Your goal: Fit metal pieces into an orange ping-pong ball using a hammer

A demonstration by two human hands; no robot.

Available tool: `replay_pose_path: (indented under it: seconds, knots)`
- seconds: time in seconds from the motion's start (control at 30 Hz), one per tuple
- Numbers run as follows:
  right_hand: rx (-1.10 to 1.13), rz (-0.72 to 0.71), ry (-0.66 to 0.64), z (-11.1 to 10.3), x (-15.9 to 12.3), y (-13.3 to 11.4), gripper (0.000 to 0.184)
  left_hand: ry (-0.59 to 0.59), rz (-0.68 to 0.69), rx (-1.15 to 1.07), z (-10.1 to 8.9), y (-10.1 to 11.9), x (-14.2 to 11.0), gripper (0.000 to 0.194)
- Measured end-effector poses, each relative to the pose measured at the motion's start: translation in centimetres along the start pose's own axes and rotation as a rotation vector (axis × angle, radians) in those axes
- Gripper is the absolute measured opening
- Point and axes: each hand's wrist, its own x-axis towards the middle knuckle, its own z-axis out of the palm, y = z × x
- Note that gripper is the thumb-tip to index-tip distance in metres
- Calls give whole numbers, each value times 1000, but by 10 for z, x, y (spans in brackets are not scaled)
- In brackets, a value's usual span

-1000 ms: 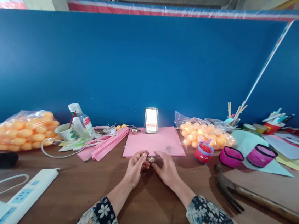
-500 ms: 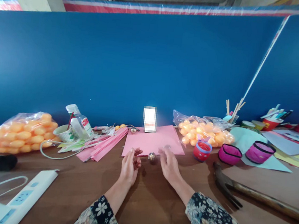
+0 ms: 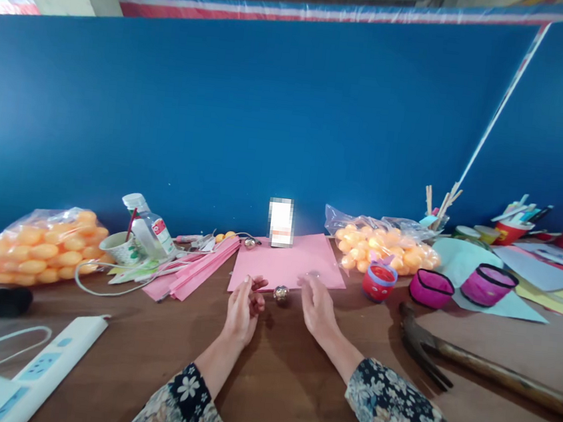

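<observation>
Between my two hands a small shiny metal ball [image 3: 281, 294] lies on the brown table [image 3: 273, 385], at the front edge of a pink paper sheet [image 3: 291, 262]. My left hand [image 3: 244, 311] rests just left of the ball, apart from it, with fingers loosely curled and nothing in them that I can see. On the ball's other side, my right hand [image 3: 320, 309] is apart from it too, fingers stretched toward the paper. A small clear object [image 3: 313, 276] on the sheet is partly hidden behind the right fingertips. A second metal ball [image 3: 249, 242] sits at the sheet's back left corner.
A hammer [image 3: 491, 364] lies to the right, behind it a red cup [image 3: 379, 282] and magenta fabric rings [image 3: 431, 288]. Bags of orange balls [image 3: 39, 246] stand left and back right. A power strip [image 3: 57, 358] and pink paper strips [image 3: 205, 270] are on the left.
Both hands have let go of the metal ball and drawn apart to either side. The ball stays on the table between them.
</observation>
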Motion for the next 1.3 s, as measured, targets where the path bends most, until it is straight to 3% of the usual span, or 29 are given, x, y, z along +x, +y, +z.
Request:
replay_pose_path:
  seconds: [0.53,0.67,0.77,1.0,1.13,1.3]
  knots:
    - [-43,13,-22,0,1,-1,25,13,0,-22,0,0,1,34]
    - [-57,8,-28,-1,2,-2,26,-48,20,44,0,-1,0,37]
    - [-58,-1,-26,-2,2,-2,27,-80,76,176,1,-1,-4,40]
    - [-63,21,-29,-1,3,-3,26,-110,276,756,0,-7,-8,41]
    - [-58,10,-30,1,3,-2,25,-150,380,927,-6,-16,0,42]
    - [-57,5,-40,1,2,0,24,-114,442,1089,-11,-21,4,40]
